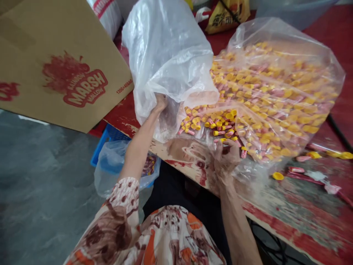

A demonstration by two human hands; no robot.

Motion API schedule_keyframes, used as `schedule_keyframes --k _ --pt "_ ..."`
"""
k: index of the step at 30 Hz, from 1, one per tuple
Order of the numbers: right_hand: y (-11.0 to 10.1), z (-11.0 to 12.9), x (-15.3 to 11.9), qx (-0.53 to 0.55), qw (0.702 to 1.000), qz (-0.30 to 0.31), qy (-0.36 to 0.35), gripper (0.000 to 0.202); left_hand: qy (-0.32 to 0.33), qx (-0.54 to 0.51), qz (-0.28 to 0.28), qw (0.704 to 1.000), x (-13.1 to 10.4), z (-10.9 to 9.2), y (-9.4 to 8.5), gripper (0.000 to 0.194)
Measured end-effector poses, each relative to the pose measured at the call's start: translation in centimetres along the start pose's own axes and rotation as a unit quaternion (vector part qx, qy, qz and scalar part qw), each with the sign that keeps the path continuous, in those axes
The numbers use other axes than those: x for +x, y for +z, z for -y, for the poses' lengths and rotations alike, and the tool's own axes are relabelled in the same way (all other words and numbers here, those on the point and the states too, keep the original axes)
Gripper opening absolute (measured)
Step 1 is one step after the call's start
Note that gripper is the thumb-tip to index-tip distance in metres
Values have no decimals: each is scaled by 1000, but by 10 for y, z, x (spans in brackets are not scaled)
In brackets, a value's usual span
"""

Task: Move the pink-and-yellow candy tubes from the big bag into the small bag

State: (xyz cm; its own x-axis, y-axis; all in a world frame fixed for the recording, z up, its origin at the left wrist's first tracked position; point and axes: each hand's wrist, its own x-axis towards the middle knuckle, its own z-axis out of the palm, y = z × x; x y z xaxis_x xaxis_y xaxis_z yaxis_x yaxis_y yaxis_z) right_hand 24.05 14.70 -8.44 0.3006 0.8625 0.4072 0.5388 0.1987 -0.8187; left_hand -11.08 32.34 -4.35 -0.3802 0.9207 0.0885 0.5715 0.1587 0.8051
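My left hand (pixel 161 102) is closed at the mouth of a whitish plastic bag (pixel 168 48), gripping its edge; the bag's film covers part of my fingers. My right hand (pixel 227 154) rests low at the table edge, fingers curled but apart, beside small pink-wrapped pieces with yellow caps (pixel 220 129). Nothing shows clearly between these fingers. The loose pieces spill from a large clear bag (pixel 286 92) full of the same pieces, lying on its side at the right. Its mouth meets the whitish bag.
A large cardboard box (pixel 60 66) stands at the left. Below the table edge, a blue basket (pixel 110 134) holds a clear bag (pixel 110 165) with pieces inside. Stray caps (pixel 278 176) and scraps lie on the worn red table (pixel 317 213). Behind are a yellow packet (pixel 227 16) and a tub (pixel 295 13).
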Motion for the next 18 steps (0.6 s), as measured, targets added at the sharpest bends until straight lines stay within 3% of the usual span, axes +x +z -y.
schedule_keyframes --k 2,5,8,10,13,15,18 --pt "2 -3 0 -10 999 19 -24 39 -48 104 28 993 -5 -3 -7 29" --pt "4 -5 1 -35 995 92 -7 34 -47 178 103 978 -21 -11 -19 50" --pt "3 -6 2 -51 996 62 27 34 -39 192 146 970 -51 -21 -28 47" --pt "2 -6 3 -51 997 46 33 35 -47 135 132 981 -81 -31 -25 42" --pt "3 -2 6 -46 995 82 32 38 -78 -78 129 985 -138 -49 -7 37" --pt "7 4 6 -18 994 93 63 41 -101 -222 167 955 -173 -61 10 27" --pt "12 18 1 66 983 107 130 46 -129 -332 229 906 -210 -76 34 15"
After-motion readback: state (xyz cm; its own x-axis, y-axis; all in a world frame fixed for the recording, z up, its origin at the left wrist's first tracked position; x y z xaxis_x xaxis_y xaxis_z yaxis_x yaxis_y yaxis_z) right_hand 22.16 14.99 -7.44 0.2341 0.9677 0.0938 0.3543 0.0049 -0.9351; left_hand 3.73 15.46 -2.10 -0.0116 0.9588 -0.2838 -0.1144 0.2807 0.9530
